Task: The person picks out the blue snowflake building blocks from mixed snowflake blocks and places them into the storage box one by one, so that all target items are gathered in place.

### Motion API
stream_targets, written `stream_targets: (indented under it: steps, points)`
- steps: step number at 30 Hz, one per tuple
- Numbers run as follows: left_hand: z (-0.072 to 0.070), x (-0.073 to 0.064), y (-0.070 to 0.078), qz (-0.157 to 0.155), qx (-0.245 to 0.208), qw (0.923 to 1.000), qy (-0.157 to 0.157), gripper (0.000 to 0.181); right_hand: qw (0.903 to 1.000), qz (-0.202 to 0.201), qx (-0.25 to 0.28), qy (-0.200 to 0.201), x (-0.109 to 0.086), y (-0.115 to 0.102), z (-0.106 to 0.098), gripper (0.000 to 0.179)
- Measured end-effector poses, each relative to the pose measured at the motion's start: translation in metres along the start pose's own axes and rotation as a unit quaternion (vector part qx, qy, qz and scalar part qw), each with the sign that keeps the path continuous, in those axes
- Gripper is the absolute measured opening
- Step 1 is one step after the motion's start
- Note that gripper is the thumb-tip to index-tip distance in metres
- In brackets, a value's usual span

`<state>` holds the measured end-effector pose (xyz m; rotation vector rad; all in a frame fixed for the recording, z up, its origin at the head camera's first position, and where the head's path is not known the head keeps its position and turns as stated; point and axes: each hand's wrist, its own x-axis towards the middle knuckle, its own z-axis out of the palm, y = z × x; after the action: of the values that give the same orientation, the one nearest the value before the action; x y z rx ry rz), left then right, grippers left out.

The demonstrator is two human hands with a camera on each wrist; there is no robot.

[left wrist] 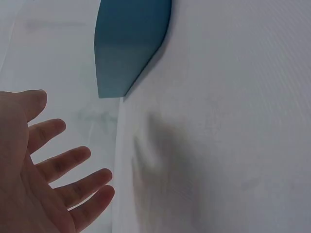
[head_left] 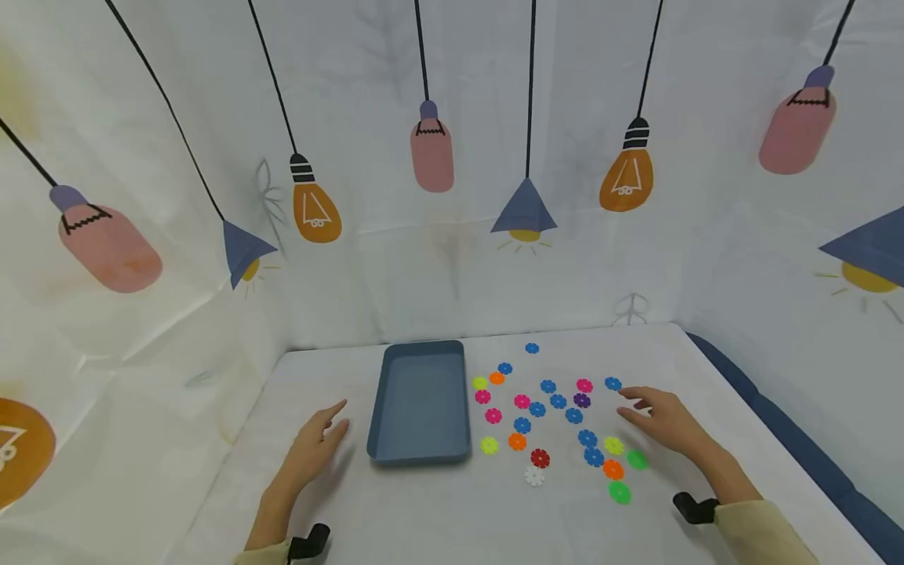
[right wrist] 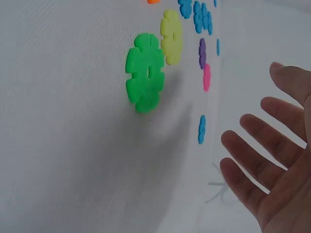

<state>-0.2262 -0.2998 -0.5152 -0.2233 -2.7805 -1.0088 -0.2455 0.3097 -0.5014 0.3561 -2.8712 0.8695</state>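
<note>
My left hand point(head_left: 314, 445) hovers over the table just left of a blue-grey tray point(head_left: 418, 461), fingers loosely spread and holding nothing. In the left wrist view that hand point(left wrist: 53, 170) is apart from the tray's corner point(left wrist: 129, 48). On the right, my right hand point(head_left: 664, 421) is above the table with relaxed fingers and nothing in them. Closest to its fingertips is a blue notched disc point(head_left: 613, 384). The right wrist view shows a green disc point(right wrist: 146, 73) and a yellow disc point(right wrist: 171, 38) lying flat, apart from the right hand point(right wrist: 277, 150).
Several notched plastic discs lie scattered right of the tray, among them a purple one point(head_left: 582, 400), a dark red one point(head_left: 540, 458) and a white one point(head_left: 534, 475). A white cloth point(head_left: 452, 518) covers the table. Behind hangs a lamp-printed curtain point(head_left: 466, 275).
</note>
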Motion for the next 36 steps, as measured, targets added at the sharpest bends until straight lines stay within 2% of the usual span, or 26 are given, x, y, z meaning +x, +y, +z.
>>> stream_targets:
  steps: [3, 12, 17, 20, 24, 28, 30, 36]
  points:
    - [0.007, 0.001, 0.002, -0.011, -0.042, 0.9990, 0.004, 0.050, 0.9999, 0.000, 0.009, -0.008, 0.001, 0.000, 0.007, 0.039]
    - [0.021, 0.003, 0.011, -0.053, -0.087, 0.9947, 0.010, 0.046, 0.9991, -0.026, 0.031, -0.012, 0.012, -0.005, 0.026, 0.033]
    - [0.027, 0.009, 0.009, -0.053, -0.123, 0.9906, 0.024, 0.042, 0.9984, -0.026, 0.045, -0.021, 0.022, -0.012, 0.028, 0.033]
    - [0.030, 0.017, 0.011, -0.050, -0.170, 0.9841, 0.012, 0.042, 0.9980, -0.027, 0.051, -0.026, 0.028, -0.013, 0.027, 0.034]
    - [0.027, 0.025, 0.023, -0.057, -0.247, 0.9668, -0.031, 0.045, 0.9980, -0.020, 0.054, -0.027, 0.034, -0.013, 0.027, 0.032]
    - [0.020, 0.026, 0.035, -0.057, -0.280, 0.9579, -0.031, 0.046, 0.9965, -0.022, 0.070, -0.039, 0.043, -0.016, 0.032, 0.033]
    - [0.021, 0.026, 0.034, -0.059, -0.284, 0.9566, -0.022, 0.046, 0.9960, -0.020, 0.076, -0.044, 0.048, -0.020, 0.036, 0.033]
    - [0.035, 0.035, 0.018, -0.077, -0.287, 0.9548, -0.016, 0.046, 0.9957, -0.002, 0.079, -0.048, 0.060, -0.031, 0.047, 0.032]
